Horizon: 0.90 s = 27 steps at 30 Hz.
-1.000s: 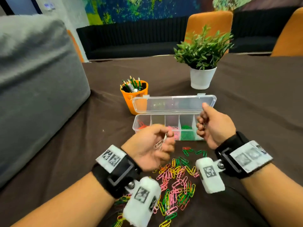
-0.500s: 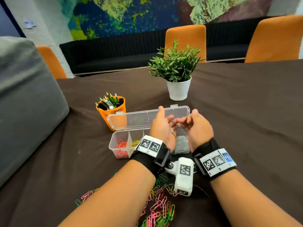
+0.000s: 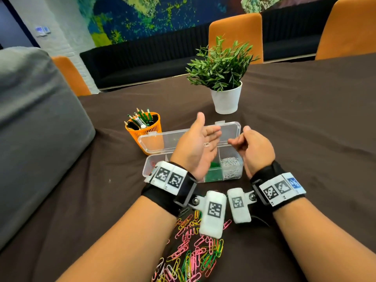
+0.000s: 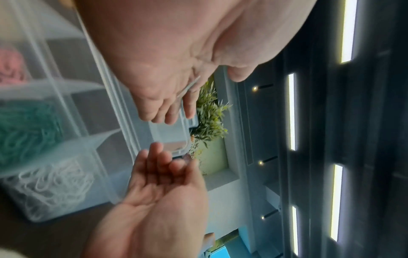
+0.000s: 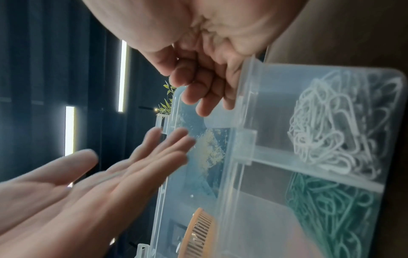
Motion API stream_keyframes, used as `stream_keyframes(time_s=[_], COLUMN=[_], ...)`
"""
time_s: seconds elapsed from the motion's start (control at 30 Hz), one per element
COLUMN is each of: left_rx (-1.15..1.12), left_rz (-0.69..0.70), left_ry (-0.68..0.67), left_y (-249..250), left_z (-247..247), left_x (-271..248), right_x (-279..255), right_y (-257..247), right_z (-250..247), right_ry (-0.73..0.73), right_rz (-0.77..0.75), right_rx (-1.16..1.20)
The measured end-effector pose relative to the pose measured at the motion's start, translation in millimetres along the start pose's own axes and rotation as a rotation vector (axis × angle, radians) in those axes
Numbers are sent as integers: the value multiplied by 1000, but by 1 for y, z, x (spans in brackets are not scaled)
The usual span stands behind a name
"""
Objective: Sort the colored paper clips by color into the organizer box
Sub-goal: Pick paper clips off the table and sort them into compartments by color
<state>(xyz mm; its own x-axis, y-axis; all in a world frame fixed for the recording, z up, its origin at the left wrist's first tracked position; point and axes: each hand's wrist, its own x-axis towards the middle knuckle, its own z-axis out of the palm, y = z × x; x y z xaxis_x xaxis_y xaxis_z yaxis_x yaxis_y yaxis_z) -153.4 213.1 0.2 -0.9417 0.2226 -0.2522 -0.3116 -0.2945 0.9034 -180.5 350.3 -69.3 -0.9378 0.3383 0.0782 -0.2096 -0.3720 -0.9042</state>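
The clear organizer box [image 3: 147, 169] stands with its lid [image 3: 162, 139] raised. Its rightmost compartment holds white clips [image 3: 232, 167], the one beside it green clips [image 3: 213, 173]; the rest is hidden behind my left wrist. My left hand [image 3: 207, 133] hovers over the box, fingers straight, palm turned right, and one white clip [image 3: 206, 144] lies on it. The left wrist view shows that clip [image 4: 188, 87] on the fingers. My right hand [image 3: 239, 137] hangs beside it over the white compartment, fingers loosely curled and holding nothing. Mixed coloured clips [image 3: 193, 251] lie near me.
An orange basket of pencils [image 3: 145, 129] stands just behind the box on the left. A potted plant [image 3: 225, 98] sits farther back. A grey cushion [image 3: 30, 129] fills the left side. Orange chairs [image 3: 236, 31] line the far table edge.
Both hands moved forward from the clip pile to above the box. My left hand went from pinching the clip to flat, with the clip lying on it.
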Motion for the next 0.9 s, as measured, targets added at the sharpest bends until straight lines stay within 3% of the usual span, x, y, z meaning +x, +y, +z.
stream_keyframes(time_s=[0.2, 0.47, 0.63, 0.77, 0.9], left_rx=[-340, -83, 0, 392, 1036], left_rz=[-107, 71, 29, 52, 184], left_ry=[43, 185, 13, -26, -187], left_y=[14, -20, -20, 3, 24], left_z=[-17, 27, 20, -2, -73], left_x=[-16, 20, 27, -20, -82], right_x=[-6, -7, -2, -5, -41], right_y=[-6, -8, -4, -11, -41], right_z=[5, 0, -5, -5, 15], right_ry=[10, 17, -31, -121, -516], right_rz=[14, 63, -59, -155, -286], right_rx=[35, 25, -146, -415, -795])
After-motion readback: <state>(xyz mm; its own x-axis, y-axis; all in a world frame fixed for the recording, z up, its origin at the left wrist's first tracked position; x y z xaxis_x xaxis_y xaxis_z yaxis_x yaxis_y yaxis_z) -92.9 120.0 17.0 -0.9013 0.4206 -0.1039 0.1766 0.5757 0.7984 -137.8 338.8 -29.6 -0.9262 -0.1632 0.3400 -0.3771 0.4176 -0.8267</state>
